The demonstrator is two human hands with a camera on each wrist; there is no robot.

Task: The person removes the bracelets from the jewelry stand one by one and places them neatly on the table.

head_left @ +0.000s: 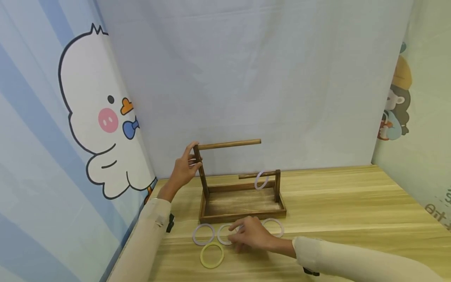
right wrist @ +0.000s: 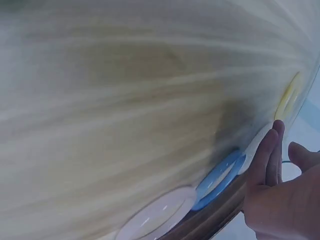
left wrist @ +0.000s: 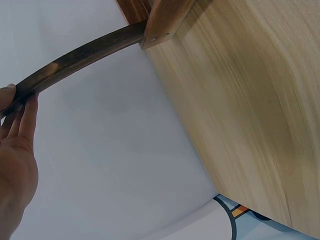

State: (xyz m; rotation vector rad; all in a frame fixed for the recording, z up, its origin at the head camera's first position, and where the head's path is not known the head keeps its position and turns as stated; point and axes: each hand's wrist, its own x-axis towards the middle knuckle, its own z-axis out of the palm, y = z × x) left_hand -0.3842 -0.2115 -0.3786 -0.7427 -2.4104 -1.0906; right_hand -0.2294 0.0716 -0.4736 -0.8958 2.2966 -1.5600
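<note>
My left hand (head_left: 184,170) holds the tall left post of a brown wooden rack (head_left: 243,216), thumb on one side and fingers on the other. In the left wrist view this dark post (left wrist: 82,57) runs up from the base. A lilac ring (head_left: 256,183) hangs on the rack's short bar. Over the row of rings on the table is my right hand (head_left: 251,233), its fingers extended and its thumb apart. Its fingertips are by a white ring (head_left: 219,235); contact is unclear. Beneath that hand lies a blue ring (right wrist: 204,186), mostly hidden in the head view.
Before the rack lie another lilac ring (head_left: 193,235), a yellow ring (head_left: 212,267) and a pale pink ring (head_left: 282,228). The rack's long upper bar (head_left: 230,144) carries no ring. A grey cloth (head_left: 282,98) hangs behind the wooden table (head_left: 334,219), with printed curtains at both sides.
</note>
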